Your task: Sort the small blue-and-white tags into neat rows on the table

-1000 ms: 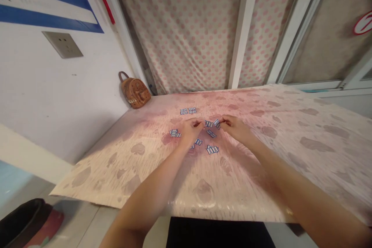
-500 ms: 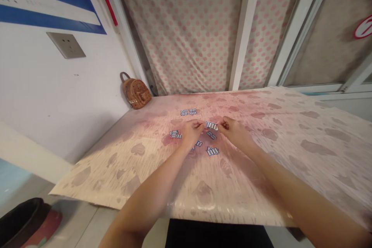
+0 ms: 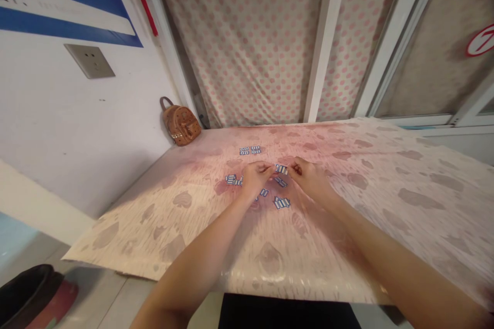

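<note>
My left hand (image 3: 255, 176) is closed, thumb and fingertips pinched at the left end of a short row of small blue-and-white tiles (image 3: 281, 169). At the row's right end, my right hand (image 3: 307, 177) pinches with curled fingers. The fingertips partly cover the row. Just below it lies a loose pair of tiles (image 3: 280, 182). Nearer me are a small cluster of tiles (image 3: 282, 202) and another pair (image 3: 264, 192). Left of my left hand sits a pile of tiles (image 3: 230, 179), partly hidden by that hand. Neat rows of tiles (image 3: 250, 150) lie farther back.
A patterned cloth (image 3: 270, 257) covers the table. At its back left corner, a small brown backpack-shaped bag (image 3: 181, 123) leans by the wall. A curtain (image 3: 262, 51) hangs behind the table. A dark-rimmed bin (image 3: 36, 293) stands on the floor at lower left.
My hands have drawn slightly closer together, and less of the tile row shows between them. The other tiles lie as before; the view has shifted slightly.
</note>
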The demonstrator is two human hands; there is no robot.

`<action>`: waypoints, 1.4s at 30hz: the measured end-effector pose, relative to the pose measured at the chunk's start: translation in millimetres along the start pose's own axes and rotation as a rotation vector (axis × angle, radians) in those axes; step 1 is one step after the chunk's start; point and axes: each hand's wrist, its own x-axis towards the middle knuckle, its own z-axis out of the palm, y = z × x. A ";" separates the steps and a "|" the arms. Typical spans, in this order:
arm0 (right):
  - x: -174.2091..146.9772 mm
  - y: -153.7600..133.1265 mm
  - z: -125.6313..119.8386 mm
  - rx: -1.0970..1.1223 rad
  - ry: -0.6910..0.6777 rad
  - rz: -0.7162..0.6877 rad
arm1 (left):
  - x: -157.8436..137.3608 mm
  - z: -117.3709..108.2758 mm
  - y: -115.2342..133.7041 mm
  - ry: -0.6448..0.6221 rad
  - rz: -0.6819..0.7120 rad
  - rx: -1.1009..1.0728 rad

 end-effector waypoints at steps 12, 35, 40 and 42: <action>-0.2 7.0 5.5 0.108 -0.026 -0.049 | -0.5 2.4 1.5 0.042 -0.038 -0.079; 1.5 9.6 2.7 0.072 -0.098 -0.124 | -0.4 -1.7 4.2 0.062 -0.065 -0.132; -0.4 10.8 -2.6 0.021 -0.439 -0.225 | 2.3 -9.5 7.3 0.133 -0.017 -0.082; -3.5 12.6 1.0 -0.017 -0.552 -0.256 | 3.1 -10.4 7.6 0.144 -0.004 -0.087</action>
